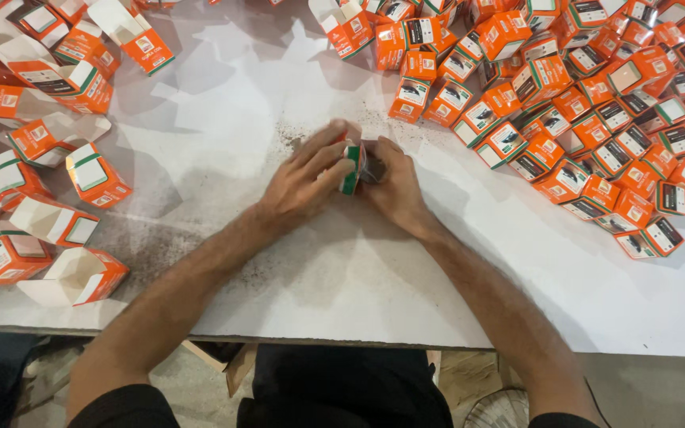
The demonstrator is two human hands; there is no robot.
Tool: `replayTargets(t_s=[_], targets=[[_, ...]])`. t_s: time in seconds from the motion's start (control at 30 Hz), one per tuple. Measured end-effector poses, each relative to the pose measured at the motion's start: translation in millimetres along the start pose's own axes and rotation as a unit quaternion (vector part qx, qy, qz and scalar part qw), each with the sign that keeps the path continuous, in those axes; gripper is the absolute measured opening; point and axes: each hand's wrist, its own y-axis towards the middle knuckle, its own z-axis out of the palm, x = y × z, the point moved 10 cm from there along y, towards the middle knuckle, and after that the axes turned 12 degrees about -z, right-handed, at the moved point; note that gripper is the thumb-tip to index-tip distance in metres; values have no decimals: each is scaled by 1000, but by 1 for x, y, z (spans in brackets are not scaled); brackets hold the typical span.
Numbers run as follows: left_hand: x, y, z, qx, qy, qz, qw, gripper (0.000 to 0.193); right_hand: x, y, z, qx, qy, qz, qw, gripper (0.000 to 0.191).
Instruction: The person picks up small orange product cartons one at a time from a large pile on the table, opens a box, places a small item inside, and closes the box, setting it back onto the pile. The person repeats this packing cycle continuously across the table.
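Orange carton point(351, 162), both hands, closed cartons point(596, 103) right

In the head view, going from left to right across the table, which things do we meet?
Open orange cartons → left hand → small carton held between the hands → right hand → heap of closed orange cartons.
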Motion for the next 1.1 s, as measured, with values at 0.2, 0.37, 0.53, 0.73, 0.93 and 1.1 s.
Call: replayTargets(t_s=[0.2, 0.37, 0.53, 0.73, 0.93, 1.1], targets=[[34, -14, 24, 78, 66, -91, 991, 42, -2, 1, 1, 23, -82, 50, 995, 54], [44, -9, 31, 31, 81, -192, 977, 11, 14, 4, 2, 8, -74, -20, 997, 55], [78, -7, 37, -38, -99, -371, 923, 35, 17, 8, 1, 17, -86, -47, 995, 55], [135, -44, 93, 80, -357, -582, 726, 33, 2, -3, 1, -16, -48, 32, 998, 73], [136, -37, 102, 100, -373, -548, 742, 26, 25, -2, 7, 26, -136, -69, 988, 61], [126, -40, 90, 203, -468, -535, 674, 29, 35, 1, 14, 69, -236, -122, 962, 65]])
